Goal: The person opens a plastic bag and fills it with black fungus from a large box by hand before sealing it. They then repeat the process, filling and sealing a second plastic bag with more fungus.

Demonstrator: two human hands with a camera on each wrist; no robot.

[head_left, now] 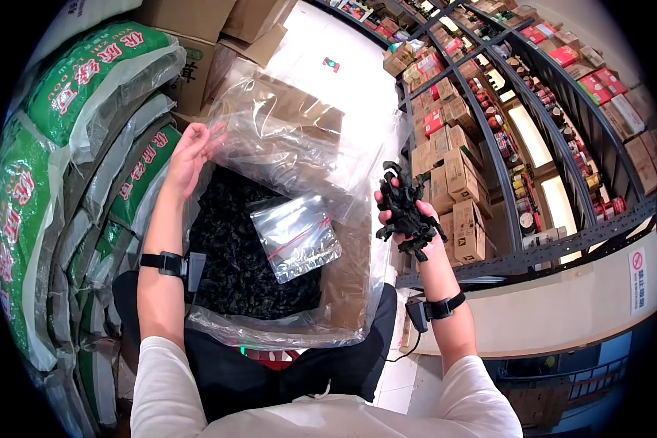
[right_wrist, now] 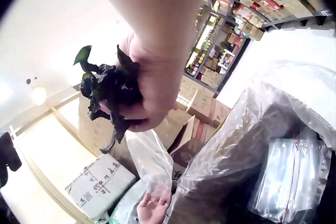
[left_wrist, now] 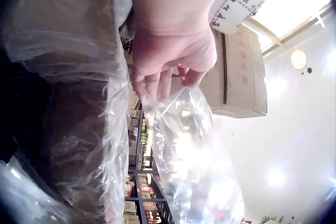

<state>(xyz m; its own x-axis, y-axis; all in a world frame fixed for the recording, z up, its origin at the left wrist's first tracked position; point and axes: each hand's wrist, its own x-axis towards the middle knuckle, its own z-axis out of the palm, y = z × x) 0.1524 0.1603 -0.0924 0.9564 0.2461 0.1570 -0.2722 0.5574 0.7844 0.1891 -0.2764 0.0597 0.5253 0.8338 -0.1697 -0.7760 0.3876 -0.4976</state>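
Note:
My right hand (head_left: 409, 215) grips a bunch of dark, curled dried pieces (head_left: 404, 208), held up to the right of the lined box; in the right wrist view the bunch (right_wrist: 111, 90) sticks out past the fingers. With its fingertips my left hand (head_left: 192, 157) pinches the clear plastic liner (head_left: 270, 139) at the box's far left side, also seen in the left wrist view, where the liner (left_wrist: 191, 155) hangs from the hand (left_wrist: 170, 58). More dark pieces (head_left: 226, 248) fill the box, and clear zip bags with a red line (head_left: 297, 237) lie on them.
Green and white sacks (head_left: 87, 87) are stacked along the left. Cardboard boxes (head_left: 190, 22) stand behind the lined box. On the right, metal shelves (head_left: 489, 124) hold cartons and jars, with a white panel (head_left: 562, 306) nearer me.

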